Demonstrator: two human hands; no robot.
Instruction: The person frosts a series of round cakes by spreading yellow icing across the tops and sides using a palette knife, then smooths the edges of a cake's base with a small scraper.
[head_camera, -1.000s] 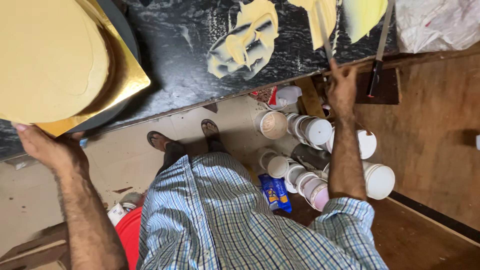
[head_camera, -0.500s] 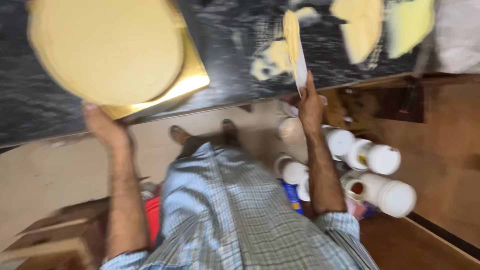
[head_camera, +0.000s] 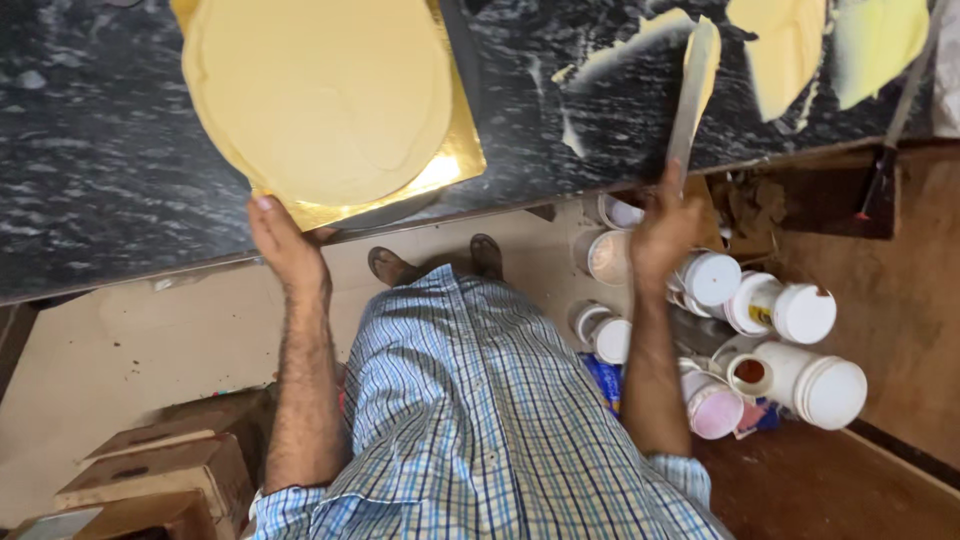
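A round cake covered in pale yellow cream (head_camera: 320, 95) sits on a gold square board (head_camera: 455, 160) on the black marble counter (head_camera: 90, 150). My left hand (head_camera: 285, 245) holds the near edge of the board, thumb on top. My right hand (head_camera: 662, 230) grips the handle of a long flat palette knife (head_camera: 692, 85). The blade carries cream and lies over the counter beside smears of yellow cream (head_camera: 785, 50).
Several white plastic jars and tubs (head_camera: 800, 340) stand on the floor at the right. Cardboard boxes (head_camera: 160, 470) sit at the lower left. A second knife (head_camera: 900, 110) lies at the counter's right edge above a dark wooden shelf (head_camera: 820, 200).
The cake and board have shifted right and nearer the centre of the view. My right hand has lifted the palette knife's blade onto the counter among the cream smears.
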